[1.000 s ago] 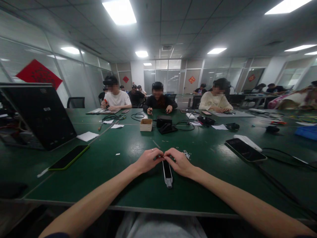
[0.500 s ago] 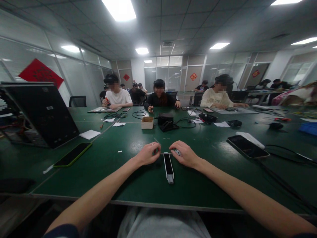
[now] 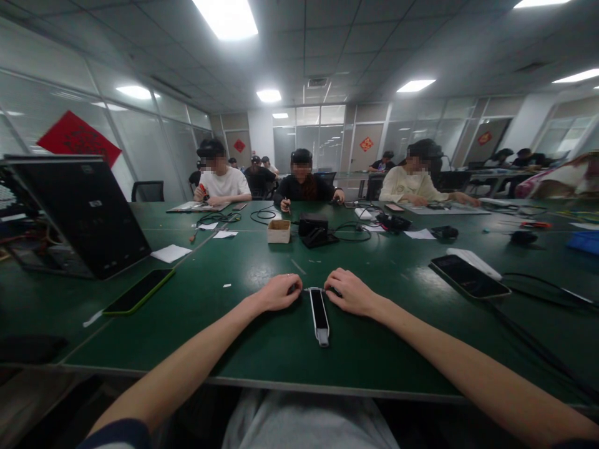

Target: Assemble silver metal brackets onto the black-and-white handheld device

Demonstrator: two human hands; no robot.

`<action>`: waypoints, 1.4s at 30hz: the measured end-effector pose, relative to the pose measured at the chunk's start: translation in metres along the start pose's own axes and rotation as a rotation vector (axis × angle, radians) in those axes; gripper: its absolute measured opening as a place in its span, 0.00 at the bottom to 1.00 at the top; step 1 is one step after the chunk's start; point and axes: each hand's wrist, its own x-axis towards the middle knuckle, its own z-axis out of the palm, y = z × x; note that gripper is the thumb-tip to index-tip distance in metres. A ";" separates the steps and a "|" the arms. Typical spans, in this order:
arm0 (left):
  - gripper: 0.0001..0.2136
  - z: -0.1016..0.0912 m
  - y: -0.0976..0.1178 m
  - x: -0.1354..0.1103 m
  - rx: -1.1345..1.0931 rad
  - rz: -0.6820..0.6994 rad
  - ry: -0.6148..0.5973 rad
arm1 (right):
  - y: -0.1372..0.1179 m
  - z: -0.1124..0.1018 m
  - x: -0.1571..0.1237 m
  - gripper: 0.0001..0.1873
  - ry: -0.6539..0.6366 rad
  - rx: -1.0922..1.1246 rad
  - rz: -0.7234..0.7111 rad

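My left hand (image 3: 278,293) and my right hand (image 3: 352,294) rest on the green table just above a long black-and-white device (image 3: 319,318), which lies lengthwise with its white end toward me. A thin metal strip (image 3: 314,289) crosses just above the device's far end. Its ends seem to run into the fingertips of both hands, though the fingers partly hide them. What lies under my right fingertips is too small to make out.
A black laptop (image 3: 82,215) stands open at left, near a green-edged phone (image 3: 139,291). Another phone (image 3: 469,276) and cables lie at right. A cardboard box (image 3: 279,231) and black equipment (image 3: 313,231) sit ahead. Several co-workers sit across the table.
My hands have moved apart from nearly touching at the fingertips, and the thin strip now shows between them. The small metal piece beside my right hand is no longer visible.
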 end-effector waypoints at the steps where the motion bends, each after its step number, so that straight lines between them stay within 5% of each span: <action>1: 0.05 0.001 -0.001 0.000 -0.006 -0.001 0.007 | -0.001 0.000 0.000 0.09 -0.003 -0.008 -0.003; 23: 0.04 0.003 -0.019 0.002 -0.276 0.036 -0.031 | -0.004 0.001 0.003 0.10 -0.005 -0.058 -0.055; 29: 0.05 0.003 -0.014 0.001 -0.316 -0.126 0.018 | -0.007 -0.002 0.002 0.11 -0.020 -0.048 -0.038; 42: 0.09 0.001 0.001 0.001 -0.289 -0.240 -0.055 | -0.007 -0.001 0.002 0.10 -0.022 -0.075 -0.005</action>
